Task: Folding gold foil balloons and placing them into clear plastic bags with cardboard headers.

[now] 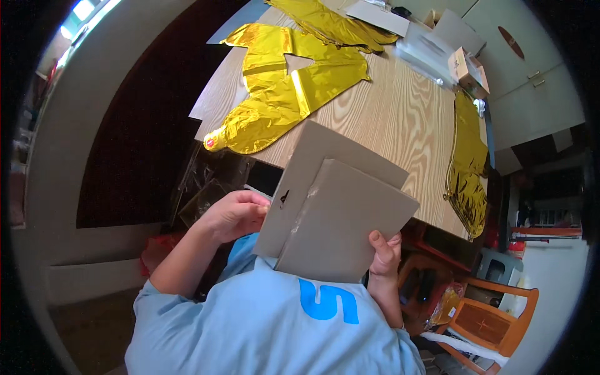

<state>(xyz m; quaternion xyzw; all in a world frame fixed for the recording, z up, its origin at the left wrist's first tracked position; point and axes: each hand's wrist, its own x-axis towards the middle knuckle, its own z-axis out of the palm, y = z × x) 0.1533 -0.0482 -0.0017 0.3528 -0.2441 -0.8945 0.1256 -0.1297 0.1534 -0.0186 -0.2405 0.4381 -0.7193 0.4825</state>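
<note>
In front of my chest I hold a grey-brown cardboard piece (353,222) made of two overlapping flat panels. The back panel (340,145) stands out past the front one at the top and left, and has a small dark cut-out near its left edge. My right hand (384,253) grips the lower right edge, thumb on the front face and the other fingers mostly hidden behind. My left hand (236,215) is at the left edge with its fingers curled together. Its fingertips pass partly behind the cardboard, so what they pinch is hidden.
On the wood-grain table (400,106) lie a flat gold foil balloon (281,81), another gold foil piece (337,25) behind it, and a third (467,162) along the right edge. A small cardboard box (469,72) stands at the far right. A wooden chair (487,322) is at lower right.
</note>
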